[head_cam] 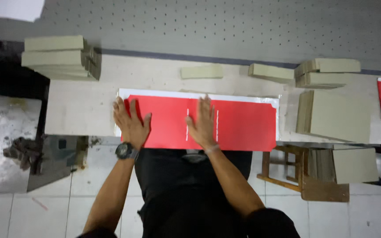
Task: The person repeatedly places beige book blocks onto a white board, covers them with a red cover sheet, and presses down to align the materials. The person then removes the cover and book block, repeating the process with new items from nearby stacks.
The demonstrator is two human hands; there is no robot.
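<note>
A long red sheet with clipped corners lies on a white backing sheet along the near edge of the pale worktable. My left hand lies flat, fingers spread, on the sheet's left end; a dark watch sits on that wrist. My right hand presses flat on the middle of the sheet, between two thin white lines. Neither hand holds anything.
Stacks of grey-green boards stand at the back left and right. A large board stack sits right of the sheet. Two narrow board strips lie behind it. A wooden stool carries more boards.
</note>
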